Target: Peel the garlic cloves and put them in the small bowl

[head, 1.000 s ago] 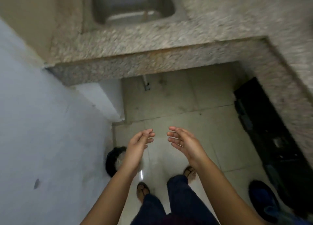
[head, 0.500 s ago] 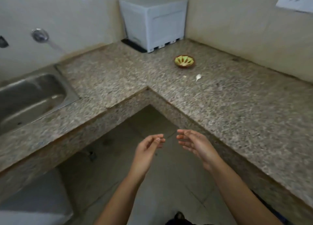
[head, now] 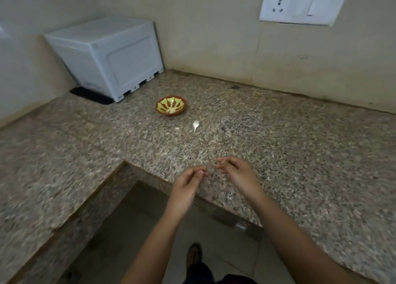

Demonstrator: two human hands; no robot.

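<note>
A small red-brown bowl [head: 171,108] with a yellow-green pattern inside stands on the granite counter [head: 289,155], towards the back corner. A white garlic clove [head: 195,124] lies on the counter just to the right of and nearer than the bowl. A tiny pale scrap [head: 177,129] lies to its left. My left hand [head: 186,185] and my right hand [head: 237,174] hover side by side over the counter's front edge, well short of the clove. Their fingers are loosely curled towards each other and nothing shows in either hand.
A white boxy appliance [head: 111,56] sits on a black mat in the back left corner. A white socket plate [head: 300,5] is on the wall at upper right. The counter is L-shaped, with its inner corner [head: 126,161] to the left of my hands and the floor [head: 132,230] below.
The view has swung up from the floor and sink to the counter corner. Both hands have come forward over the counter edge, and their fingers have curled in more.
</note>
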